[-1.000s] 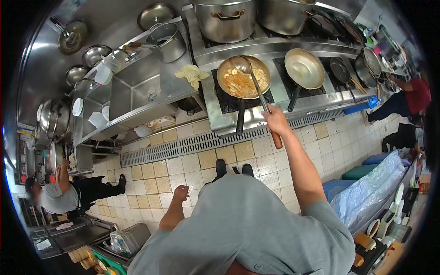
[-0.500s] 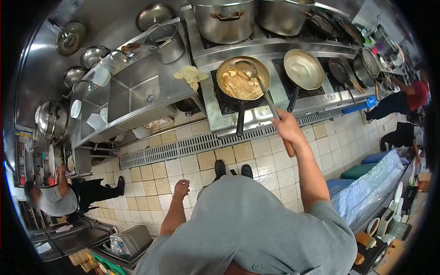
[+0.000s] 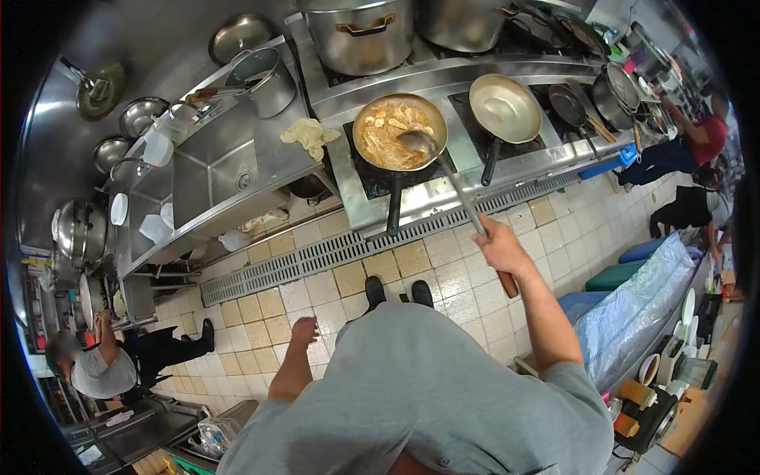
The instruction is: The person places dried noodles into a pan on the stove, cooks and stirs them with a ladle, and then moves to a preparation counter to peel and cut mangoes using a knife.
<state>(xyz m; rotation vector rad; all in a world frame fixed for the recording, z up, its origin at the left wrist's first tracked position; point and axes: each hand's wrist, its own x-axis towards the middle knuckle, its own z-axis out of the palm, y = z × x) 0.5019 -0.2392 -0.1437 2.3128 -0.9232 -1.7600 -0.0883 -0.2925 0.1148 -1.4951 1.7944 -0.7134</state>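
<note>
My right hand [image 3: 504,249] is closed round the handle of a long metal ladle [image 3: 461,192], whose wooden end sticks out below the fist. The ladle's bowl rests in a frying pan [image 3: 395,222] on the stove, among noodle-like food [image 3: 389,136] in brown sauce with pale pieces. Nobody holds this pan's black handle, which points toward me. My left hand [image 3: 304,330] hangs at my left side over the tiled floor, away from any object. Its fingers look curled, but whether they are closed is too small to tell.
Right of the food pan sits another pan [image 3: 505,109], then a small dark pan [image 3: 567,107]. Large pots [image 3: 360,39] stand behind. To the left are a sink [image 3: 214,162] and a yellow cloth [image 3: 309,139]. Co-workers stand far left [image 3: 103,368] and far right [image 3: 704,138].
The ladle's bowl has moved from the pan's back edge toward its near right side. My right hand has drawn back toward me. The whole view has shifted slightly.
</note>
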